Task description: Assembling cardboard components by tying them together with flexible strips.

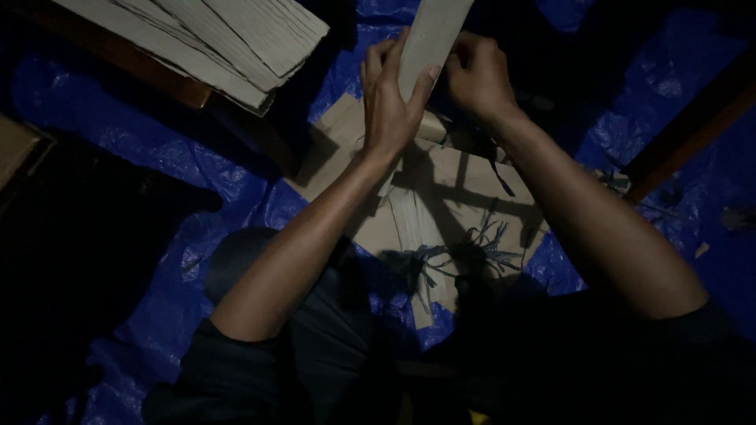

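My left hand (391,94) and my right hand (479,72) both grip a long flat tan strip of folded paper (431,35) that runs up out of the top of the view. The left hand's thumb presses on its right edge, and the right hand's fingers pinch it from the other side. Below the hands, several flat brown paper pieces (441,205) lie on a blue plastic tarp (157,149). Loose blue-grey string pieces (480,248) lie on the paper near my lap.
A stack of folded tan paper sheets (228,39) rests on a wooden plank (134,63) at the upper left. Another wooden beam (693,126) crosses the right side. A cardboard edge (16,149) shows at far left. The scene is dim.
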